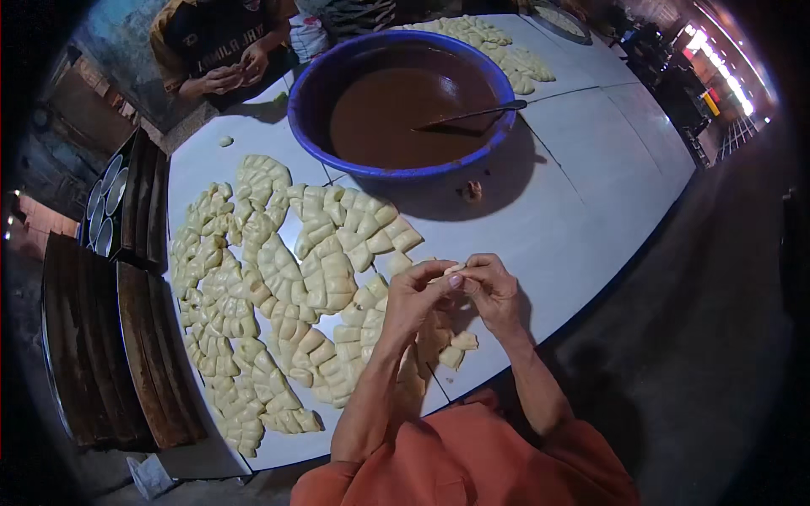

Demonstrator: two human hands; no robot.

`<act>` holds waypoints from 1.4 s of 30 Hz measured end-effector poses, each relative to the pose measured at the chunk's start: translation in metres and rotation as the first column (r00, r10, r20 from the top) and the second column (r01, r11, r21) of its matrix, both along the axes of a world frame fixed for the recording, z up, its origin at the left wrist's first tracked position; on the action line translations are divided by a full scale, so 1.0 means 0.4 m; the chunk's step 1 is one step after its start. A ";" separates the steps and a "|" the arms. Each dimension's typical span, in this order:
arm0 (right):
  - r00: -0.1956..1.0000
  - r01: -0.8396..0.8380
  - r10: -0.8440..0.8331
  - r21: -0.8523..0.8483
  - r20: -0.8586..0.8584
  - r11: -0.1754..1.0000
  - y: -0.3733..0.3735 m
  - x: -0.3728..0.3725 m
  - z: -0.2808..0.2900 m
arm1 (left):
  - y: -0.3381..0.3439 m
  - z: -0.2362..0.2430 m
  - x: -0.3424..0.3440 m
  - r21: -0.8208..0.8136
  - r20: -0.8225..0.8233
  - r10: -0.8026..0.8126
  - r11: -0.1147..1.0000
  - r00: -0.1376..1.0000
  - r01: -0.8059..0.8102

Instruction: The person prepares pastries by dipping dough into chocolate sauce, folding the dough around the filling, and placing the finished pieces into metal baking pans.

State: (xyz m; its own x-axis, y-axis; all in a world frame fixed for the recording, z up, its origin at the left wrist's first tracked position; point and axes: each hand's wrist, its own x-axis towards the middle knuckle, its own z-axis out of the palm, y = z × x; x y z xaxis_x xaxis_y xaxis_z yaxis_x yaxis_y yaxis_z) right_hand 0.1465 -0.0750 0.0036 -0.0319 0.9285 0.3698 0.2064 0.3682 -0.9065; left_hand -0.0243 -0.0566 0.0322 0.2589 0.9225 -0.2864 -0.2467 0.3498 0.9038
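Note:
My left hand (418, 293) and my right hand (494, 293) meet over the white table near its front right, fingertips closed on a small pale dough piece (455, 267). Many pale dough pieces (327, 270) lie in joined patches to the left of my hands and partly behind my forearms. Beyond my hands stands a large blue basin (380, 173) of brown liquid (380, 110), with a dark long-handled utensil (477, 114) resting in it. A small brown lump (470, 192) sits on the table just in front of the basin.
Another person (221, 46) handles something small at the far left corner. More dough (506, 55) and a round tray (558, 34) are at the far end. Dark stained trays (84, 337) and round tins (110, 202) stand along the left. The white table (591, 169) has a curved-looking right edge.

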 end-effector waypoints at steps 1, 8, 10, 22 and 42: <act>0.990 0.031 -0.043 0.093 0.131 0.995 0.002 -0.005 0.033 | -0.003 0.000 -0.003 -0.002 0.030 -0.022 1.000 0.999 0.022; 0.951 0.221 -0.254 0.190 0.174 0.957 -0.074 -0.021 -0.038 | -0.038 -0.027 0.007 -0.077 0.030 -0.227 0.970 0.973 0.229; 0.925 0.287 -0.326 0.204 0.194 0.936 -0.106 -0.007 -0.054 | -0.074 -0.050 0.021 0.050 -0.057 -0.258 0.964 0.964 0.261; 0.983 0.181 -0.151 -0.365 0.109 0.913 -0.265 0.102 0.001 | -0.149 -0.113 0.093 -0.203 -0.114 -0.361 0.921 0.925 0.334; 0.807 0.480 -0.316 -0.242 0.498 0.844 -0.120 0.180 -0.079 | 0.024 -0.081 0.151 0.202 -0.855 -0.185 0.741 0.485 0.640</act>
